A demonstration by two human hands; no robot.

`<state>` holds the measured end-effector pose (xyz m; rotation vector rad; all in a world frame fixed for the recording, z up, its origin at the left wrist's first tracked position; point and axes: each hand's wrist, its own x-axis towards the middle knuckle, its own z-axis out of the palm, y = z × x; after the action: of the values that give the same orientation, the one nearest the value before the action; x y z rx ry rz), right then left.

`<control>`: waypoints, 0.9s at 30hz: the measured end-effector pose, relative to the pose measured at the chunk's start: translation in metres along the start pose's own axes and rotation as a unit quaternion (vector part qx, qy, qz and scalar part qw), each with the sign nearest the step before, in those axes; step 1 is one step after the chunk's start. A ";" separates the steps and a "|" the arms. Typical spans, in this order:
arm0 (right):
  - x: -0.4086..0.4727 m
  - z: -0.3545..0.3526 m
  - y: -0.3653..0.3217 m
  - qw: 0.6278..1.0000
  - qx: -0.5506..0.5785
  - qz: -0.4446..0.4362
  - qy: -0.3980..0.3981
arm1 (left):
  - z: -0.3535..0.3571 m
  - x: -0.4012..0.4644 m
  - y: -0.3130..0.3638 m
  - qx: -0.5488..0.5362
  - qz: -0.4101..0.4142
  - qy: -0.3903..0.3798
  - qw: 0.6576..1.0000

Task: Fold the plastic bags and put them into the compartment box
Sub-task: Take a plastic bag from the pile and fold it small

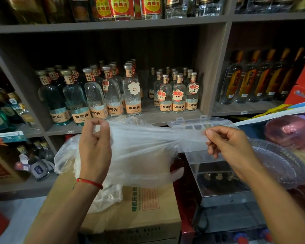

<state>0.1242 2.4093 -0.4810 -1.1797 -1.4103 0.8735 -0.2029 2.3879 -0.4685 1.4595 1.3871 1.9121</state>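
Plastic bag (141, 147): 1, stretched crosswise, pinched by left hand (94, 147) and right hand (231, 145); compartment box (201, 123) open behind, nearer right hand.

Liquor bottles (132, 95) on shelves (113, 25) — cardboard box (148, 208) below.

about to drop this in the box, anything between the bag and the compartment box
Nothing visible blocks it. The thin clear plastic bag, stretched between the left hand and right hand, hangs just in front of the clear plastic compartment box, whose lid is open.
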 end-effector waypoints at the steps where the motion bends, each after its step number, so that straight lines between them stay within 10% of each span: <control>1: 0.000 -0.001 -0.002 1.000 0.000 0.003 0.008 | 0.000 0.003 0.004 0.012 0.020 -0.012 1.000; 6: -0.002 0.004 -0.025 0.986 -0.109 -0.074 0.105 | 0.003 0.017 0.033 0.049 0.132 -0.175 0.974; 11: -0.009 0.062 -0.048 0.979 -0.041 -0.097 -0.173 | 0.023 0.019 0.056 0.078 0.158 -0.352 0.919; 14: -0.007 0.076 -0.051 0.974 0.034 -0.076 -0.210 | 0.025 0.025 0.057 0.088 0.139 -0.396 0.903; 22: -0.005 0.068 -0.040 0.989 0.025 -0.132 -0.055 | 0.004 0.040 0.038 0.033 -0.086 -0.250 0.964; 27: 0.002 0.055 -0.029 0.994 0.038 -0.087 0.055 | 0.012 0.005 0.011 -0.158 -0.264 -0.387 0.869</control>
<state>0.0645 2.4086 -0.4636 -1.0156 -1.3560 0.7223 -0.1913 2.3927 -0.4565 1.2768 0.8929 0.9670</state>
